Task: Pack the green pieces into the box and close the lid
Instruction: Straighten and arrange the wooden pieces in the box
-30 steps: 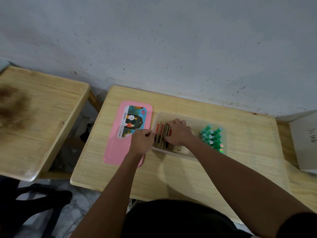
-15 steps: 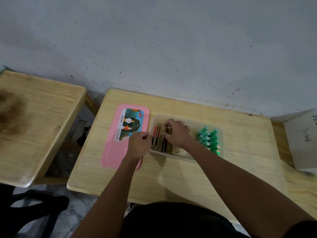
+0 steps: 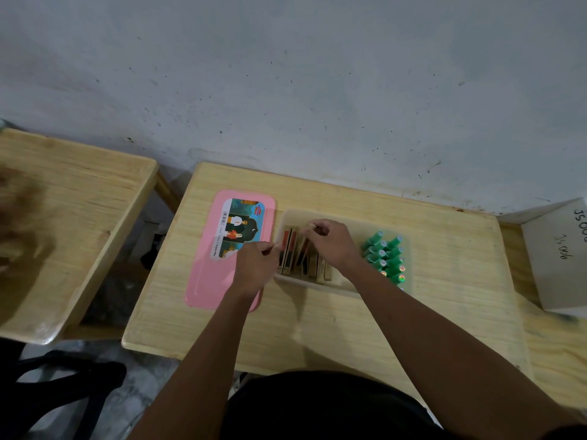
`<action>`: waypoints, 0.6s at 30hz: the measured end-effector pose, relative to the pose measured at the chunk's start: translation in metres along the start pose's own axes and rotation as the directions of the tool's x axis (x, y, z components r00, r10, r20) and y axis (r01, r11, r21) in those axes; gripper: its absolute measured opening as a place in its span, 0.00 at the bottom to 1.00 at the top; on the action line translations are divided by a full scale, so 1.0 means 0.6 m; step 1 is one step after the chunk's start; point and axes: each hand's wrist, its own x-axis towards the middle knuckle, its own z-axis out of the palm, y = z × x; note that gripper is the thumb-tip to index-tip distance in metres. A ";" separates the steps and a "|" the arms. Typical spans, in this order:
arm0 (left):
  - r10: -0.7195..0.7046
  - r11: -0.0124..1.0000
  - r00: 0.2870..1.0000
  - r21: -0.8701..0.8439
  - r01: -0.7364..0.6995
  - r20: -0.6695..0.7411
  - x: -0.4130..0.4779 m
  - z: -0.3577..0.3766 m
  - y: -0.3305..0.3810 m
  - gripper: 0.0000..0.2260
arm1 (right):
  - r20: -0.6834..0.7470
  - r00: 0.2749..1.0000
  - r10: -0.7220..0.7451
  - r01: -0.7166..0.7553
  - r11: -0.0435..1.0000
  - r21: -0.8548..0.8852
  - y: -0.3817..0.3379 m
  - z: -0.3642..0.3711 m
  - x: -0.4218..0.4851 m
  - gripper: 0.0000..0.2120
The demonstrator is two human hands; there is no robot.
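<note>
Vs 0.5 s ago, right hand (image 3: pixel 330 246) has lifted off the wooden tiles (image 3: pixel 301 258) w/ fingertips pinched on something small, left hand (image 3: pixel 254 265) curled at translucent box (image 3: pixel 349 217) edge over pink lid (image 3: pixel 206 281), grip unclear; green pieces (image 3: pixel 386 258) inside box's right end.

Both hands (image 3: pixel 254 265) (image 3: pixel 333 246) block the box (image 3: pixel 349 217) opening; counter (image 3: pixel 349 328) in front lies clear; lid (image 3: pixel 206 281) flanks left.

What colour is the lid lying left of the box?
Pink, with a picture label on top; the lid shows clearly in the head view.
</note>
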 end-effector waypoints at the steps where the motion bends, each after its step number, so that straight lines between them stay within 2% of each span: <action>1: -0.004 1.000 1.000 -0.005 0.004 0.000 0.000 0.000 0.000 0.10 | -0.019 1.000 0.012 -0.012 1.000 0.002 0.001 0.001 0.001 0.15; 9: -0.021 0.999 1.000 -0.025 0.021 -0.003 0.002 0.002 -0.002 0.11 | -0.096 0.988 0.123 -0.131 0.988 -0.081 0.011 0.013 0.024 0.16; 18: -0.016 1.000 1.000 -0.009 0.016 -0.011 0.002 0.003 -0.004 0.11 | 0.070 0.997 0.014 0.010 0.944 -0.330 0.005 0.027 0.015 0.17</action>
